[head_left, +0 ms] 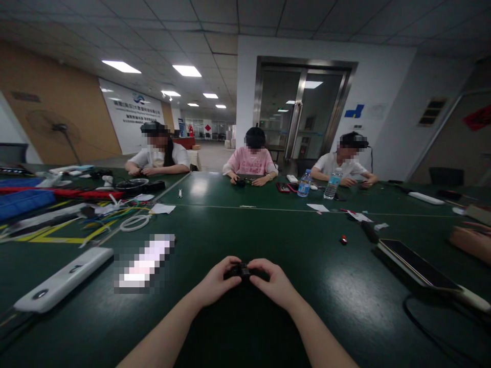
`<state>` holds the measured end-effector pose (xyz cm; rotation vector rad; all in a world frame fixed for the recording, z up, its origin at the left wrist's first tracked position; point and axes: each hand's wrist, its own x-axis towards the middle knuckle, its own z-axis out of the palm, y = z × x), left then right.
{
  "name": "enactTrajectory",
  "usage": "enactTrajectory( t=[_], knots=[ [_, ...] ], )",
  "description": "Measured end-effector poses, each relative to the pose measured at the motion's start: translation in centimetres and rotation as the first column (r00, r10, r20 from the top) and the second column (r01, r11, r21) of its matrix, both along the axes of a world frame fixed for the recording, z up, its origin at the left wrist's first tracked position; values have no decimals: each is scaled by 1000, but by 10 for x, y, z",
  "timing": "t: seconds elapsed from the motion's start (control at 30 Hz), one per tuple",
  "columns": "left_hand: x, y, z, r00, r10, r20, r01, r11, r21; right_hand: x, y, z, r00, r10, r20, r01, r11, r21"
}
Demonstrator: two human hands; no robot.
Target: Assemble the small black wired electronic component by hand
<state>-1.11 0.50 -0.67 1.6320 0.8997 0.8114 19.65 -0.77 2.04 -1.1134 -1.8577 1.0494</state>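
Note:
A small black object [243, 271] is pinched between my two hands, low in the middle of the view, just over the dark green table [215, 230]. My left hand [218, 280] grips its left side with thumb and fingers. On its right side, the thumb and fingers of my right hand [270, 278] close round it. The fingers hide part of the object, so its exact form cannot be made out.
At left lie a blurred bright phone-like item [148, 263], a white power strip [65, 278] and tangled cables [134, 222]. A tablet-like device [418, 263] and small red item [343, 239] are at right. Bottles [304, 185] and three people [251, 161] are across the table.

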Motion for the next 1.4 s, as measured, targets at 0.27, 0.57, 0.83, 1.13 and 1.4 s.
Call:
enactTrajectory(
  t=[0.27, 0.57, 0.83, 1.13, 1.4],
  knots=[
    [0, -1, 2, 1000, -15, 1, 15, 1000, -24, 0, -3, 4, 999, -18, 49, 18, 1000, 5],
    [2, -4, 8, 1000, -19, 5, 19, 999, -36, -1, -2, 3, 995, -40, 86, 40, 999, -5],
    [4, -4, 8, 1000, -1, 19, 1, 1000, -20, 1, -2, 1, 994, -53, 96, 56, 998, -34],
    [5, -7, 12, 966, 118, -232, -63, 971, 230, 3, 5, -10, 992, -47, 114, 57, 995, -79],
    [5, -9, 12, 823, 255, -507, -24, 908, 418, 1, 8, -13, 958, -96, 269, 109, 994, -31]
  ],
)
